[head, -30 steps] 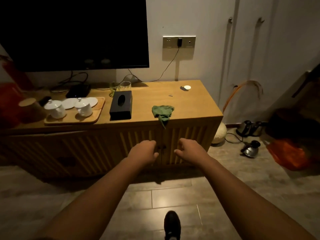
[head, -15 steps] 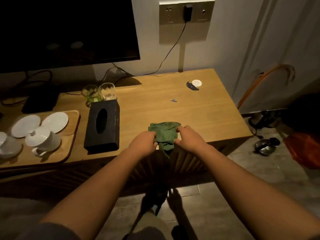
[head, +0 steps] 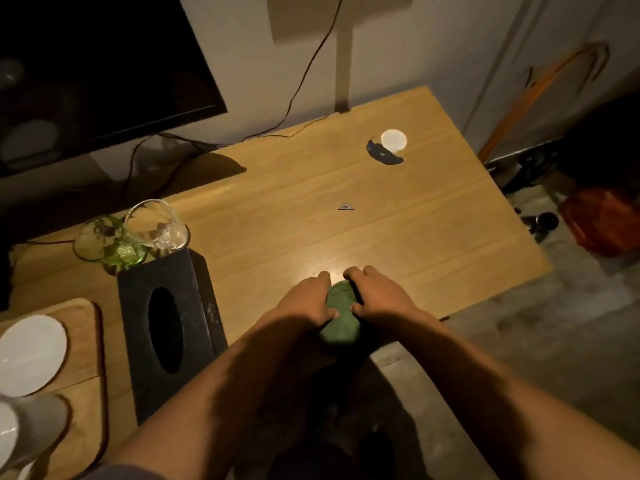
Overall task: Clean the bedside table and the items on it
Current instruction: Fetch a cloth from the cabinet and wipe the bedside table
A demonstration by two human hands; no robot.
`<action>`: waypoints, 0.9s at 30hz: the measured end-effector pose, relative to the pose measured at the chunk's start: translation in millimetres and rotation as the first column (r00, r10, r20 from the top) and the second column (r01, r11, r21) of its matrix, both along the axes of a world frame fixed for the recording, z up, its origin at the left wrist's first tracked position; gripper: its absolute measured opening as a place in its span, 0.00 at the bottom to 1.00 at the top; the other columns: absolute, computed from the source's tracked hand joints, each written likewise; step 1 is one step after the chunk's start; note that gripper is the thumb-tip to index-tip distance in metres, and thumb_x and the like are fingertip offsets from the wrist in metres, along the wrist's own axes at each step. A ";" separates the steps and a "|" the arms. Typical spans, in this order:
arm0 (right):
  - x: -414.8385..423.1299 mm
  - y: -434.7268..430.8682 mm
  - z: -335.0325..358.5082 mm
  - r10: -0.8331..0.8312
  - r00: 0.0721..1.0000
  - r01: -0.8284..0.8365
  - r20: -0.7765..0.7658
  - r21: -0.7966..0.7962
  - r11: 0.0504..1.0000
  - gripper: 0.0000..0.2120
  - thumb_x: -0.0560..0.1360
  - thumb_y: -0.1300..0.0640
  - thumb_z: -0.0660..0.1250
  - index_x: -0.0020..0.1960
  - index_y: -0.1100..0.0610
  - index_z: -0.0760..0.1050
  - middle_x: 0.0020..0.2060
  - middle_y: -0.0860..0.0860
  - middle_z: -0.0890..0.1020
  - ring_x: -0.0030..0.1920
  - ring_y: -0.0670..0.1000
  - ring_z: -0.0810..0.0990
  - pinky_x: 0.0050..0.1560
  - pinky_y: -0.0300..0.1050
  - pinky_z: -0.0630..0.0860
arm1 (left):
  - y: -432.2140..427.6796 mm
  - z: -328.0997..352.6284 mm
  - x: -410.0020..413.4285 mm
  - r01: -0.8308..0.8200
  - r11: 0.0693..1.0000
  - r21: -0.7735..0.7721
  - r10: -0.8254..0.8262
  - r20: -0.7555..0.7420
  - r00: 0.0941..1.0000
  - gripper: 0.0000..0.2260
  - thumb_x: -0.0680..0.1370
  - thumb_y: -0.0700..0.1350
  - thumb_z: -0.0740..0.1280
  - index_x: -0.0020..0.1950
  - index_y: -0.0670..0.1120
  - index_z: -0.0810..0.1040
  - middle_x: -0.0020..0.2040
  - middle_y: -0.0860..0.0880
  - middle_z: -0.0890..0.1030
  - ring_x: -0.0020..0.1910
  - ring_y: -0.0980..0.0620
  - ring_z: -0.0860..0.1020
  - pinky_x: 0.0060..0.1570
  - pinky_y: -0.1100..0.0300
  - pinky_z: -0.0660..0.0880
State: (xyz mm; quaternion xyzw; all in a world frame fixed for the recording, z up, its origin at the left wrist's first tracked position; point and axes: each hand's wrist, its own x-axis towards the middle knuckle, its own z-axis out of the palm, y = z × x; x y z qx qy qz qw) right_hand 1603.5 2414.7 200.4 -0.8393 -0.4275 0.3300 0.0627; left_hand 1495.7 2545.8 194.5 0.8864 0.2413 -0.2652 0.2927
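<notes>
At the far left, the frame cuts off a wooden tray [head: 86, 341] bearing a white saucer [head: 31, 355]. A black tissue box [head: 166, 334] lies at nine o'clock from the cloth, with a green glass [head: 104, 244] and a clear glass [head: 157, 223] just beyond its far end. The left hand [head: 301, 303] and right hand [head: 381, 299] clutch the green cloth [head: 341, 320] from either side, fingers curled round it, at the table's [head: 311, 188] near edge. The bunched cloth runs six to twelve o'clock, its lower end over the edge and much of it hidden by the hands. Bare wood lies open from twelve to two o'clock, up to a small grey scrap [head: 346, 207] and a white disc [head: 393, 140].
</notes>
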 end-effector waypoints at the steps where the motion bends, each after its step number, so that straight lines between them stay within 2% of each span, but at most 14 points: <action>1: -1.8 -0.2 0.1 -0.016 0.999 0.016 -0.031 -0.024 1.000 0.23 0.70 0.51 0.67 0.61 0.54 0.65 0.52 0.57 0.74 0.51 0.61 0.76 0.45 0.52 0.75 | 1.7 1.9 3.5 0.018 1.000 -0.026 -0.019 -0.035 0.999 0.16 0.70 0.51 0.71 0.50 0.46 0.68 0.44 0.48 0.74 0.42 0.47 0.73 0.39 0.54 0.67; 4: -4.0 -17.0 1.4 -0.116 0.990 0.110 -0.078 -0.073 0.991 0.14 0.70 0.52 0.65 0.50 0.56 0.65 0.48 0.58 0.77 0.48 0.61 0.77 0.41 0.48 0.68 | -5.4 8.1 19.8 0.109 0.990 -0.095 -0.114 -0.052 0.992 0.13 0.66 0.47 0.70 0.46 0.42 0.76 0.42 0.44 0.80 0.41 0.45 0.78 0.40 0.49 0.73; 6: -4.5 -39.6 6.5 -0.210 0.970 0.203 -0.119 -0.071 0.977 0.12 0.70 0.52 0.66 0.46 0.56 0.67 0.46 0.58 0.78 0.47 0.60 0.77 0.40 0.48 0.70 | -17.9 12.5 31.0 0.190 0.972 -0.141 -0.196 -0.029 0.980 0.13 0.65 0.46 0.69 0.46 0.42 0.78 0.42 0.43 0.81 0.42 0.44 0.79 0.40 0.49 0.75; 8: -7.0 -72.7 15.7 -0.320 0.932 0.318 -0.168 -0.043 0.947 0.10 0.69 0.52 0.66 0.45 0.57 0.70 0.42 0.55 0.78 0.44 0.58 0.77 0.40 0.49 0.72 | -39.1 20.6 43.9 0.318 0.934 -0.163 -0.322 0.002 0.947 0.11 0.67 0.46 0.70 0.45 0.43 0.76 0.42 0.44 0.80 0.41 0.45 0.78 0.37 0.53 0.72; 10: -12.7 -109.6 25.9 -0.439 0.876 0.446 -0.200 -0.015 0.895 0.07 0.69 0.53 0.67 0.43 0.54 0.71 0.38 0.51 0.77 0.41 0.54 0.77 0.38 0.46 0.70 | -66.7 29.5 57.2 0.438 0.883 -0.168 -0.438 0.038 0.898 0.10 0.68 0.46 0.71 0.44 0.45 0.73 0.41 0.47 0.77 0.41 0.46 0.75 0.33 0.58 0.67; 12: -22.4 -154.5 36.9 -0.568 0.800 0.577 -0.192 -0.011 0.817 0.06 0.67 0.53 0.67 0.41 0.51 0.71 0.36 0.49 0.78 0.39 0.52 0.78 0.37 0.44 0.69 | -107.7 38.6 70.0 0.548 0.823 -0.152 -0.545 0.066 0.836 0.10 0.69 0.46 0.71 0.45 0.46 0.73 0.43 0.46 0.77 0.43 0.46 0.76 0.35 0.58 0.66; 16: -68.5 -264.9 55.6 -0.781 0.611 0.790 -0.132 0.039 0.612 0.06 0.66 0.52 0.67 0.41 0.53 0.75 0.39 0.55 0.82 0.40 0.56 0.81 0.35 0.43 0.68 | -222.6 52.7 78.4 0.761 0.641 -0.104 -0.753 0.109 0.649 0.15 0.70 0.47 0.72 0.52 0.42 0.75 0.50 0.43 0.79 0.51 0.44 0.78 0.45 0.54 0.73; 18: -108.3 -325.4 65.0 -0.874 0.471 0.882 -0.120 0.065 0.466 0.09 0.66 0.52 0.67 0.43 0.56 0.77 0.40 0.56 0.83 0.40 0.56 0.81 0.35 0.41 0.67 | -290.8 61.1 66.4 0.851 0.514 -0.102 -0.841 0.137 0.524 0.16 0.71 0.47 0.72 0.54 0.41 0.76 0.52 0.43 0.80 0.51 0.44 0.79 0.49 0.53 0.75; 21: -186.3 -421.1 77.1 -0.970 0.213 0.974 -0.119 0.110 0.200 0.11 0.66 0.54 0.67 0.48 0.56 0.80 0.40 0.55 0.84 0.40 0.54 0.82 0.36 0.41 0.73 | -404.0 78.9 23.7 0.934 0.329 -0.140 -0.919 0.179 0.350 0.10 0.71 0.44 0.71 0.50 0.41 0.79 0.47 0.43 0.82 0.47 0.45 0.80 0.45 0.56 0.75; 24: -275.4 -507.8 90.3 -0.988 -0.019 0.989 -0.156 0.140 -0.041 0.14 0.68 0.57 0.67 0.52 0.57 0.80 0.45 0.58 0.84 0.45 0.56 0.83 0.47 0.51 0.81 | -512.9 97.5 -44.4 0.975 0.181 -0.129 -0.959 0.197 0.205 0.07 0.71 0.42 0.71 0.46 0.43 0.79 0.43 0.45 0.81 0.41 0.48 0.79 0.40 0.58 0.74; 25: -302.1 -531.6 93.3 -0.988 -0.065 0.984 -0.142 0.156 -0.087 0.14 0.69 0.57 0.67 0.54 0.58 0.80 0.47 0.59 0.84 0.46 0.58 0.82 0.49 0.53 0.81 | -543.3 101.0 -65.4 0.984 0.133 -0.119 -0.966 0.206 0.155 0.06 0.71 0.42 0.71 0.46 0.43 0.79 0.42 0.45 0.80 0.41 0.48 0.78 0.40 0.58 0.73; 27: -363.4 -579.3 100.7 -0.976 -0.173 0.962 -0.131 0.191 -0.196 0.14 0.71 0.59 0.67 0.56 0.60 0.79 0.50 0.60 0.82 0.49 0.58 0.81 0.50 0.49 0.78 | -606.7 109.3 -114.4 0.996 0.004 -0.084 -0.973 0.228 0.023 0.06 0.71 0.42 0.70 0.46 0.42 0.79 0.41 0.44 0.80 0.41 0.46 0.79 0.41 0.56 0.74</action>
